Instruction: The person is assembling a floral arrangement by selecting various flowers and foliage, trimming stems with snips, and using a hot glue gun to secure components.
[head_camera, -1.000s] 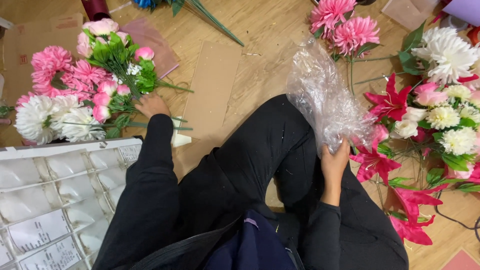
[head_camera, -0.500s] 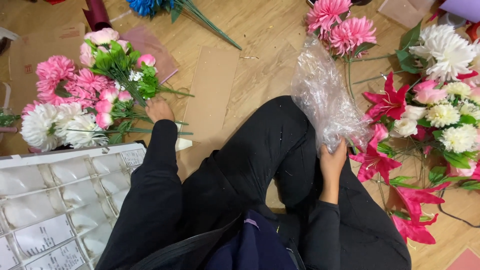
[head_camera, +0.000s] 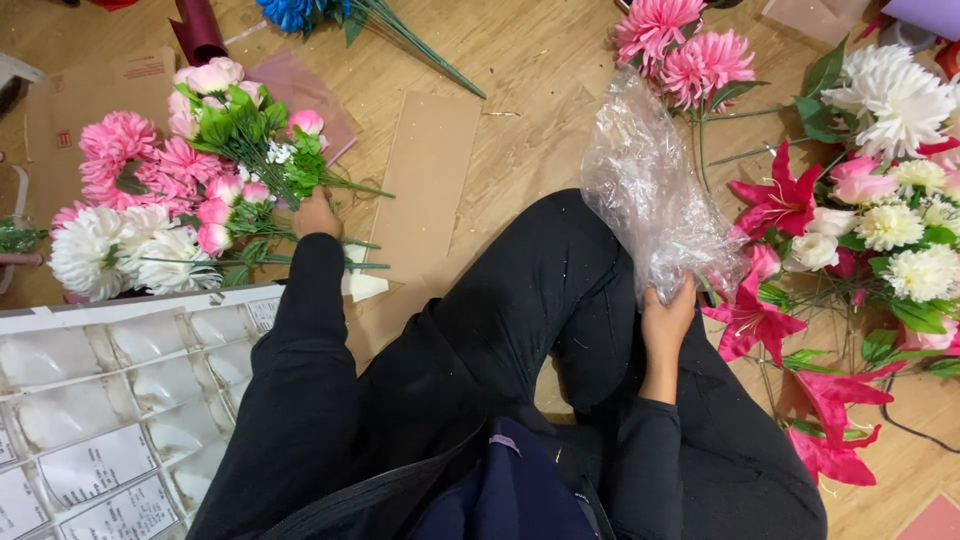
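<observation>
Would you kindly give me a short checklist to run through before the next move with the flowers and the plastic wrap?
1. Left hand on the pink rosebud bunch: ok, it rests at the green stems.
2. Left hand's grip closed round the stems: cannot tell, the fingers are hidden.
3. Right hand holding the clear plastic wrap: ok, pinched at its lower end.
4. Wrap empty of flowers: ok, only crumpled film shows, standing upright.
5. Wrap free of the magenta lilies: not ok, its edge overlaps them.
6. Cardboard sheet on the wooden floor bare: ok.
</observation>
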